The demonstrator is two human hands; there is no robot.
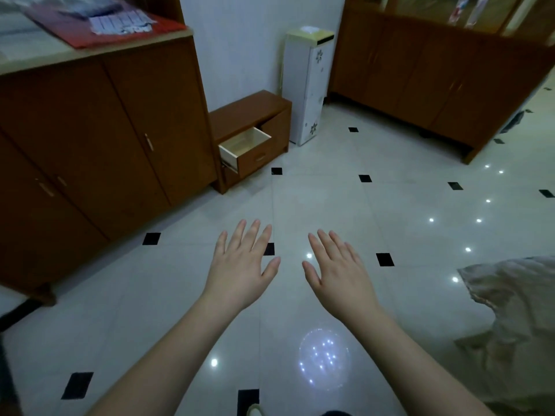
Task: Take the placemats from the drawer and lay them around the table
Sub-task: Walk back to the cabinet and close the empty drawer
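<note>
My left hand [244, 264] and my right hand [338, 270] are stretched out side by side over the tiled floor, palms down, fingers straight and spread, holding nothing. Well beyond them, a low brown cabinet [249, 108] stands against the wall with its upper drawer [245, 145] pulled out. The drawer's pale wooden inside looks bare from here. No placemats and no table are in view.
A tall brown cupboard [99, 139] fills the left side, with red cloth and papers [120, 22] on top. A white water dispenser [309, 85] stands beside the low cabinet. A long brown sideboard [435, 73] runs along the right. Beige fabric [510, 310] lies at lower right.
</note>
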